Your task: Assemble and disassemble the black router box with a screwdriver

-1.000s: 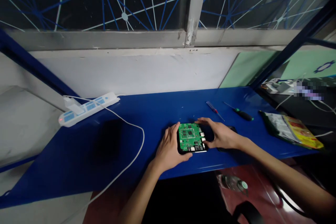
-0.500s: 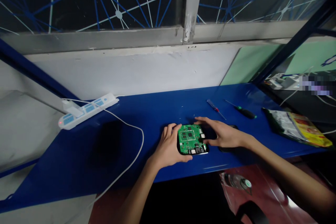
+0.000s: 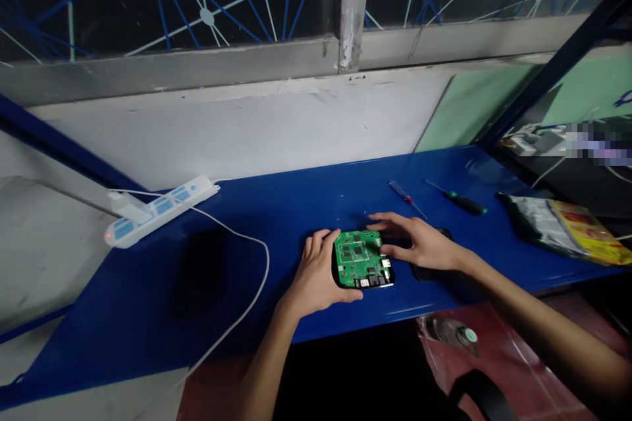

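Hands (image 3: 364, 263) flank it — the green circuit board (image 3: 357, 257).

The right hand (image 3: 429, 245) hides part of 1 black object (image 3: 428, 272); the edge crops the packet (image 3: 563, 225).

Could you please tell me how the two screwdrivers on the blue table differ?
The red screwdriver has a slimmer handle; the green-and-black screwdriver has a thicker, mostly dark one. The red screwdriver's tip points towards the person's side, while the green-and-black screwdriver's points away, towards the wall. Both lie on the table.
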